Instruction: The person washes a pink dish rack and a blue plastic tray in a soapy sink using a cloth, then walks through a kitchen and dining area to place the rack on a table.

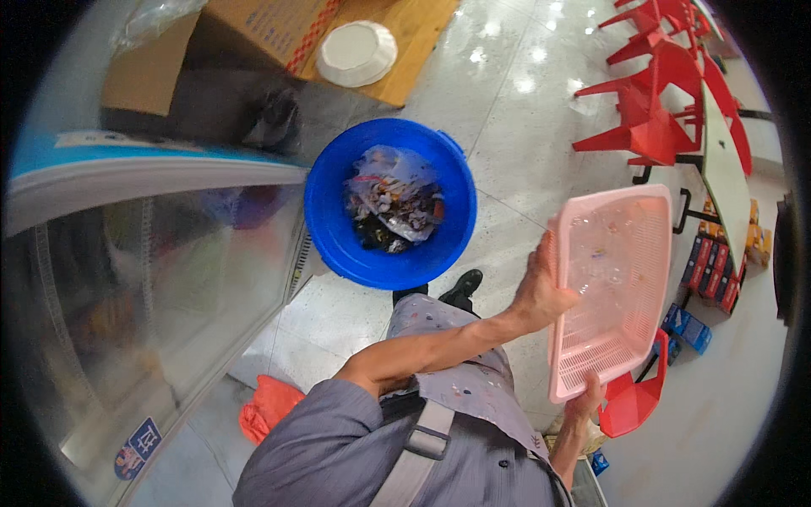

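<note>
A pink plastic basket point(611, 291) with slotted walls is tilted on its side to the right of my body, its inside facing me. My left hand point(545, 288) reaches across my apron and grips the long left rim, thumb over the edge. At the lower end, my right hand point(588, 394) holds the rim from below. The rim looks doubled on the left, but I cannot tell whether a second basket is nested there. Shiny glints and small specks show on the basket's floor. Ahead of my feet stands a round blue plastic bin point(389, 266) holding mixed waste and a crumpled transparent bag point(396, 165).
A glass-fronted display fridge point(209, 272) stands close on my left. Beyond the bin are a cardboard box point(253, 32) and an upturned white bowl point(357, 54) on a wooden surface point(415, 38). Red chairs point(659, 114) flank a table point(725, 165). A red plastic bag point(269, 405) lies low left.
</note>
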Available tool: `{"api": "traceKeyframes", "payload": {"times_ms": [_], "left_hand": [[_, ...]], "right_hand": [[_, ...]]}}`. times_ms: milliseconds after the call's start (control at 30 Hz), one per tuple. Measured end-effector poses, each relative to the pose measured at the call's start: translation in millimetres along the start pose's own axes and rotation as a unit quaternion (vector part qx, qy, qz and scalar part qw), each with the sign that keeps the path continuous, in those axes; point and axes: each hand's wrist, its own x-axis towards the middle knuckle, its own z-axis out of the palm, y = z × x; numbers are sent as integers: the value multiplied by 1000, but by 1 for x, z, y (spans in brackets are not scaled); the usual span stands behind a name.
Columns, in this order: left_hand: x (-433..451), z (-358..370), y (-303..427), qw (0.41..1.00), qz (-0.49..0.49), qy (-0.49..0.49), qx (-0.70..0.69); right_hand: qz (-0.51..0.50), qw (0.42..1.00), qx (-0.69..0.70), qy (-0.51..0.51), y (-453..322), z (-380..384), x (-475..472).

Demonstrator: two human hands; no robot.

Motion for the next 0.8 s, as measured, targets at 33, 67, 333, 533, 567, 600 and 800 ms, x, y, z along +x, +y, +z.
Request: {"api": "traceKeyframes", "payload": {"times_ms": [33, 67, 333, 533, 567, 600, 800], "left_hand": [[3, 4, 10, 1000, -9, 6, -17], [7, 8, 21, 999, -17, 13, -34], [50, 79, 0, 995, -76, 6, -64], [112, 179, -24, 995, -67, -55, -52], [121, 196, -31, 994, -65, -72, -47], [132, 217, -33, 994, -71, -69, -55], [202, 333, -53, 983, -91, -139, -79]], "right_hand": [[-5, 1000, 5, 8, 3, -7, 6], [3, 1000, 1, 8, 5, -15, 12], [-1, 1000, 22, 19, -5, -53, 100], [-22, 999, -1, 31, -56, -106, 183], [-14, 999, -4, 30, -67, -117, 197], [-25, 999, 4, 41, -78, -130, 211], [-35, 996, 41, 73, -146, -181, 276]]}}
